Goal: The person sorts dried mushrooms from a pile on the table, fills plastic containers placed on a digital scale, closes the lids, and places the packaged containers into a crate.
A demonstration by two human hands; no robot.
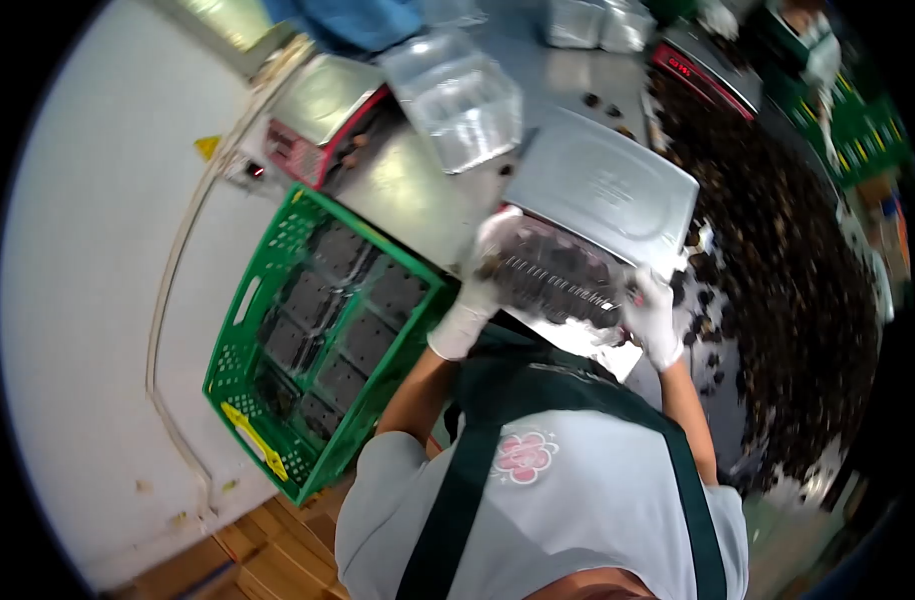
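Observation:
A clear plastic box of dark pieces (558, 272) is held between my two white-gloved hands, just in front of a scale with a grey metal plate (606, 185). My left hand (481, 285) is closed on the box's left end. At its right end, my right hand (651, 312) grips it too. To the left, a green crate (313, 345) holds several packed boxes with dark contents. A large heap of dark pieces (788, 270) spreads over the table on the right.
Empty clear trays (456, 100) are stacked beyond the scale, with more trays (598, 25) behind. Another scale (323, 105) stands upper left. A scale with a red display (708, 70) and a co-worker's gloved hand (823, 65) are at the upper right, near a green crate (858, 130).

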